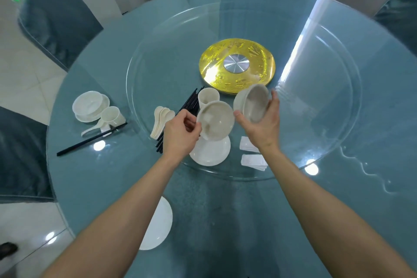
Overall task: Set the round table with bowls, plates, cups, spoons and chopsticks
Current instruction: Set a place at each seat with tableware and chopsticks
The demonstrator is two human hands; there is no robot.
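Observation:
My left hand (180,132) pinches the rim of a single cream bowl (217,123), tilted above a stack of white plates (211,153) on the glass turntable. My right hand (262,124) grips a tilted stack of bowls (251,102) just right of it. Behind the single bowl stand stacked cups (207,97), black chopsticks (189,102) and a pile of white spoons (160,121). One white plate (156,228) lies at the near table edge, partly under my left forearm. At the far left sits one place setting: bowl on plate (90,106), cup (111,115), spoon (91,130), chopsticks (90,140).
A glass turntable (316,119) with a gold hub (237,65) covers the middle of the round table (225,210). White folded items (252,160) lie right of the plates. Covered chairs (54,22) stand around the table's left and far sides.

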